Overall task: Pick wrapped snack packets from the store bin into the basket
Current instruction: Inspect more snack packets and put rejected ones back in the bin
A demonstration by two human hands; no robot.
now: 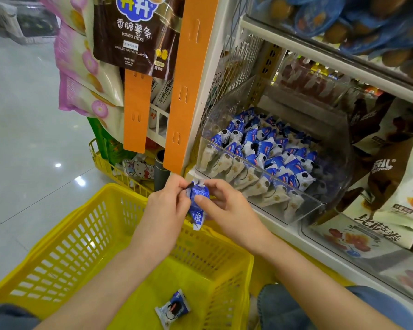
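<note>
Two hands hold one blue-and-white snack packet [198, 203] just above the far rim of a yellow basket [57, 236] standing on the shop floor. The left hand [167, 208] pinches the packet's upper crimped end between thumb and fingertips. The right hand [227, 206] pinches its middle, thumb laid across the front. The packet hangs roughly upright between them, clear of the basket and just in front of the white shelf's [286, 232] front edge. A second packet [173, 307] lies on the basket's floor, nearer its right wall. Beyond the hands a clear plastic bin [303, 210] sits at the shelf's left end. It is packed with rows of blue packets [267, 148] and, along its front wall, paler ones [248, 182]. Orange display strips [188, 91] and a brown bag of potato sticks [134, 32] hang to the bin's left.
</note>
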